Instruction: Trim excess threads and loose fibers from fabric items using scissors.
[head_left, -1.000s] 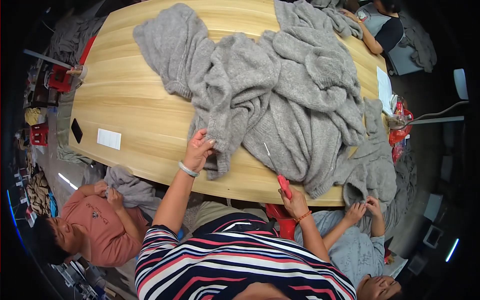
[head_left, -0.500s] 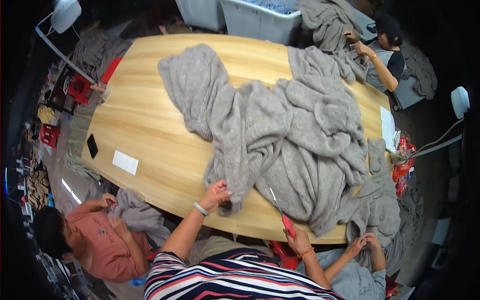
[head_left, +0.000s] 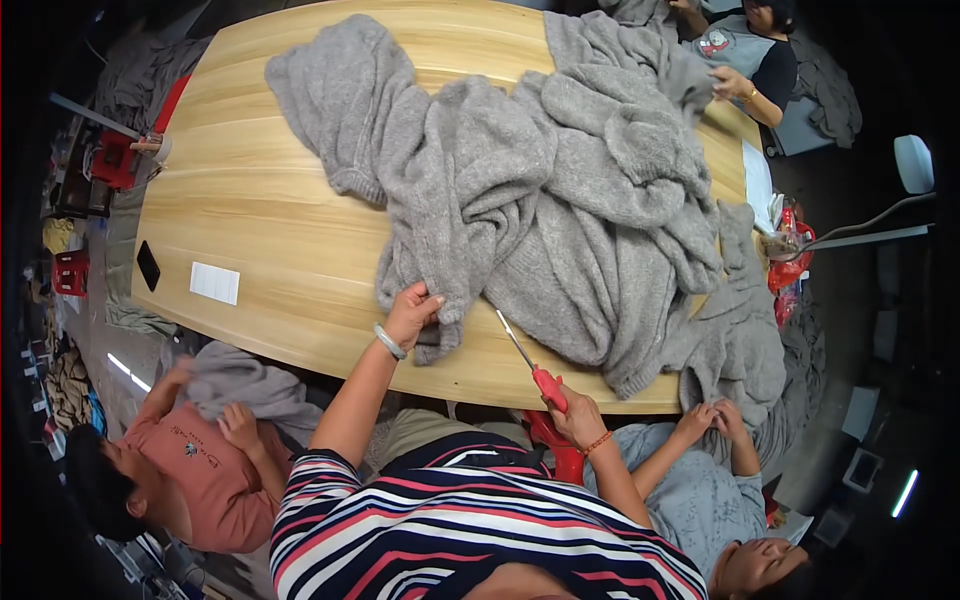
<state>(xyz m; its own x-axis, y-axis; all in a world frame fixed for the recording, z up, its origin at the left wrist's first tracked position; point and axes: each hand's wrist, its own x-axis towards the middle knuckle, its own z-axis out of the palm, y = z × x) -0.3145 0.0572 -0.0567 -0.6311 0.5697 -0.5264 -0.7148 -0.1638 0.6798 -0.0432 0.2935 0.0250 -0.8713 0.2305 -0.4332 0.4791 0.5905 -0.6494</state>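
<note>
Head view (only 1): person at near edge of a long oval wooden table (head_left: pixel 270 250). Left hand (head_left: pixel 412 312) pinches the hem of a grey knit garment (head_left: pixel 470 200), fingers closed on the fabric edge, bracelet at the wrist. Right hand (head_left: pixel 575 415) wrapped round the red handle of a pair of scissors (head_left: pixel 530 362), blades pointing up-left toward the same hem, tips just beside the knit; can't tell if they touch it or if blades are parted.

Garment lies spread across table centre, its lower edge near the person, merging w/ a bigger pile of grey knitwear (head_left: pixel 620 200) to the right that hangs over the table's right end.

Doing it well, as I judge: keep left-hand pinch tight so the hem stays taut & lifted off the layers below; bring blades in shallow, along the edge, so only the loose bit gets caught, not the knit body. Risk = snipping a 2nd layer under the fold.

Rest: black phone (head_left: pixel 147 265) & white card (head_left: pixel 214 283) on table's left part, well apart from hands. 3 others about: 1 in pink top (head_left: pixel 190 470) lower left w/ grey cloth, 1 in grey top (head_left: pixel 690 490) lower right fingering knit, 1 at far right end (head_left: pixel 745 60).
</note>
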